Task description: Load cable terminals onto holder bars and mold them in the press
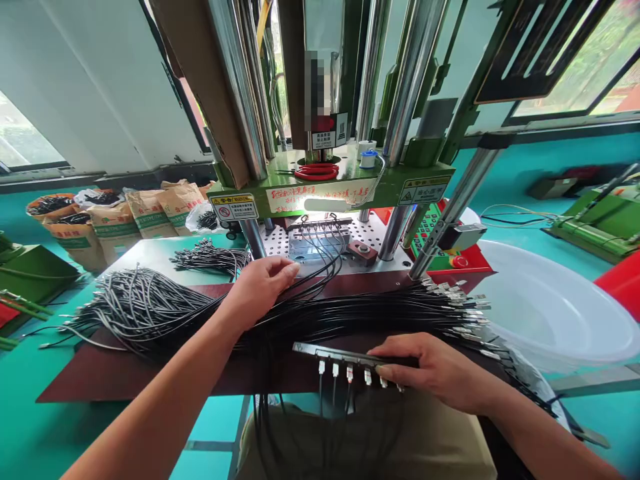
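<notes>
My right hand (433, 367) is closed around the right end of a narrow metal bar (345, 353), thumb below and fingers above. Several silver cable connectors (349, 373) sit in a row along the bar's lower edge, their black cables hanging down in front of my lap. My left hand (263, 290) is over the cable bundle, thumb and fingers drawn together; whatever is between them is hidden. Just beyond it, black cables (327, 263) run up to a metal mould (310, 245) on the press bed. A long bundle of black cables (350, 317) lies across the brown board.
The green press plate (370, 187) hangs above the mould, with red-handled scissors (317, 172) on top. A red control panel (453, 260) stands at right, beside a large white tub (555, 300). Paper sacks (113, 227) stand at left. The brown board (100, 373) has an exposed front edge.
</notes>
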Demonstrator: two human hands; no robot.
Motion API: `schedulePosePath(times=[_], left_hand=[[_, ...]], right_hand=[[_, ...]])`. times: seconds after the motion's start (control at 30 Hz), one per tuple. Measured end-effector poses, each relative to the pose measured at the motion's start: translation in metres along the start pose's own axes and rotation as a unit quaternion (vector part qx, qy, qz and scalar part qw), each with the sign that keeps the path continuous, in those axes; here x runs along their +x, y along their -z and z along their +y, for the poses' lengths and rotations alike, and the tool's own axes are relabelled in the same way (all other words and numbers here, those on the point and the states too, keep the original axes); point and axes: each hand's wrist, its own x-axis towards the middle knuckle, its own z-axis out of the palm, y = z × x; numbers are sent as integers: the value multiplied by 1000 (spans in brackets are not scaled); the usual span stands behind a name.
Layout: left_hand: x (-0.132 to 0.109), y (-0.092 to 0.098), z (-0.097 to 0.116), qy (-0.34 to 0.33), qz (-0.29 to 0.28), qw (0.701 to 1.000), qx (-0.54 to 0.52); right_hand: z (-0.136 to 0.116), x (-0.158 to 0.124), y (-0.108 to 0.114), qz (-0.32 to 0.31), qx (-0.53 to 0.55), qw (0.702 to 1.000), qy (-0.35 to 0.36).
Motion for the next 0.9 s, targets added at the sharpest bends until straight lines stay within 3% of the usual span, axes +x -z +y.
schedulePosePath(times=[0.07, 0.23, 0.37, 0.47, 0.53, 0.6, 0.63, 0.67, 0.8, 0.9], left_hand=[[20, -6, 0, 26, 2, 1000, 7], [80, -37, -1, 224, -29, 965, -134], [117, -68, -11, 300, -102, 924, -212], [127, -83, -21, 329, -133, 892, -279], [127, -88, -29, 333, -146, 876, -318], [125, -90, -36, 329, -152, 863, -352], [123, -91, -40, 325, -153, 859, -365], [122, -92, -44, 322, -152, 855, -376], [120, -94, -55, 307, -151, 845, -410], [120, -96, -61, 296, -151, 839, -431]], right_hand=[[-3, 6, 2, -12, -54, 998, 35], [0, 18, -3, 2, -164, 985, 60], [-1, 18, -4, 17, -220, 974, 57], [-14, 29, 15, 32, -169, 982, 76], [-24, 55, 34, 101, -73, 990, 69], [-32, 99, 51, 201, 92, 975, 35], [-35, 126, 58, 245, 209, 946, 35], [-37, 154, 63, 274, 341, 899, 30], [-41, 252, 66, 324, 411, 851, 37], [-43, 288, 61, 355, 411, 838, 45]])
